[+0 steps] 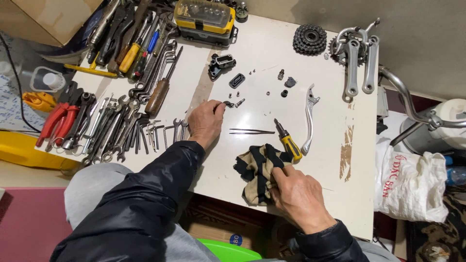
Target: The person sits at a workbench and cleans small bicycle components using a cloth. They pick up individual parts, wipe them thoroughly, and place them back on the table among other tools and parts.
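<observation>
Nearest, the right hand (300,196) pinches the striped rag (257,172) at the white table's (272,58) front edge. Just beyond the rag lie a yellow screwdriver (288,141) and tweezers (251,131). Farther left of the rag, the left hand (205,123) pinches a small dark part (228,103).

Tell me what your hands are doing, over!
Left hand pinching a small dark metal part on the white table. Right hand gripping the striped rag. Tweezers and yellow screwdriver lie between.
</observation>
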